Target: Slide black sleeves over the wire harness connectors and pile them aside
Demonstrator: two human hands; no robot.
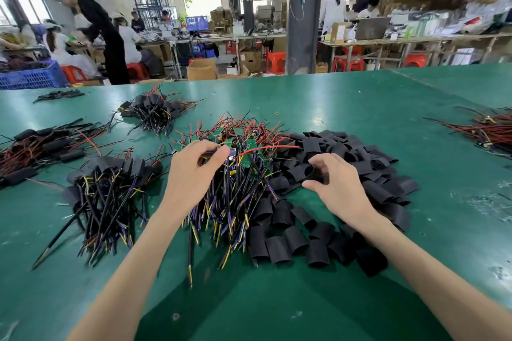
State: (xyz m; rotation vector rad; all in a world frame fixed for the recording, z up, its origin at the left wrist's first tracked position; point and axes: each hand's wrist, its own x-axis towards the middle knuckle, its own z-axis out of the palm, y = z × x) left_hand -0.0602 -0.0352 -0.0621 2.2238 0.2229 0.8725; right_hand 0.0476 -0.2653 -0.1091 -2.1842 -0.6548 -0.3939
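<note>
A heap of bare wire harnesses [238, 163] with small green boards and red, black, yellow and purple wires lies at the table's centre. My left hand [191, 174] rests on its top, thumb and fingers pinched on one harness's connector end [231, 152]. To the right spreads a pile of loose black sleeves [327, 219]. My right hand [335, 185] hovers over that pile's left part, fingers curled around one black sleeve [314, 173]. A pile of sleeved harnesses [110, 183] lies to the left.
More sleeved bundles lie at the far left [41, 149] and behind [155, 111]. A bundle of red wires [487, 130] sits at the right edge. The green table [346, 102] runs far back; people work at benches beyond it.
</note>
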